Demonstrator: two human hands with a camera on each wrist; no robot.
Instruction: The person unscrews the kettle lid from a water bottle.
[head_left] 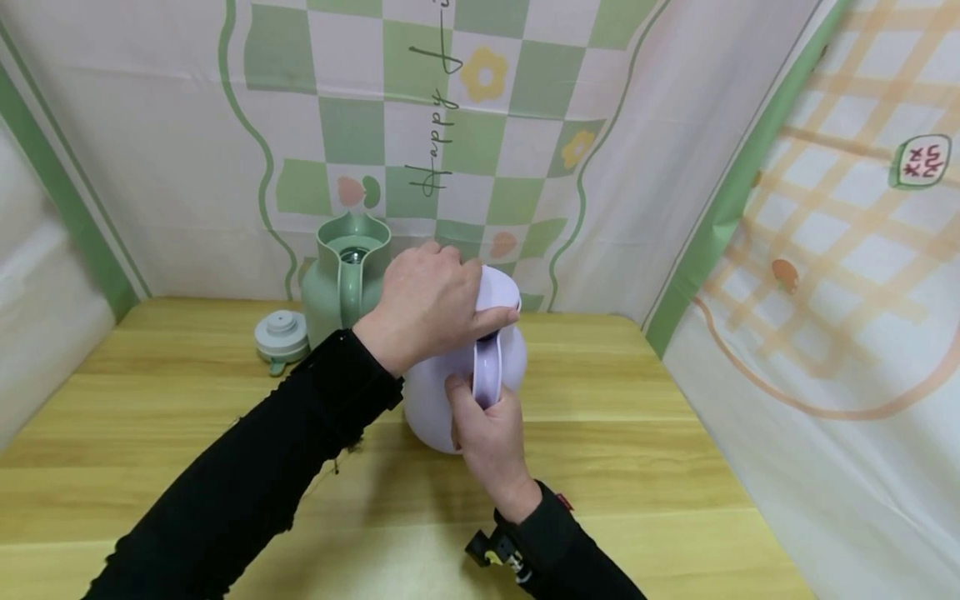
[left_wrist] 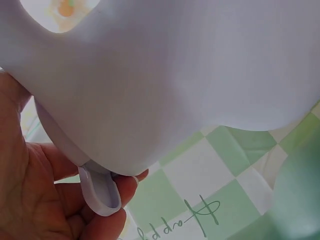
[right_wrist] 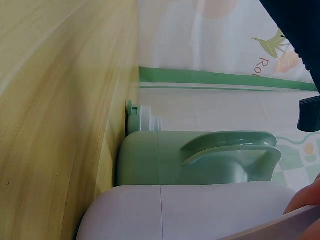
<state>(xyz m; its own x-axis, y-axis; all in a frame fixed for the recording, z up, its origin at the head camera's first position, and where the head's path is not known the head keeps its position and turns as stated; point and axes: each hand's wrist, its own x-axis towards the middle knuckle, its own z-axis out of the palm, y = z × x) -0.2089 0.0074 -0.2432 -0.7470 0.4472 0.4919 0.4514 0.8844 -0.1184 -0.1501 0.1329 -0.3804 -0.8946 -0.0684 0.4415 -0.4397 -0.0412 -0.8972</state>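
A lilac thermos jug (head_left: 431, 412) stands upright on the wooden table, its handle (head_left: 487, 371) facing me. My right hand (head_left: 491, 442) grips that handle low down, thumb along its left side. Over the top, my left hand (head_left: 423, 304) holds the lilac lid (head_left: 498, 287), thumb across the near side. In the left wrist view, its fingers curl around the lid's rim beside a small projecting tab (left_wrist: 102, 196). The jug's body (right_wrist: 200, 210) fills the bottom of the right wrist view, where only a bit of the right hand shows.
Behind and left of the lilac jug stands a green thermos jug (head_left: 322, 292) with its mouth uncovered. A grey-and-green stopper (head_left: 282, 333) sits on the table (head_left: 600, 467) beside it. A checkered cloth (head_left: 352, 129) hangs at the back, with more printed cloth (head_left: 847, 333) at the right.
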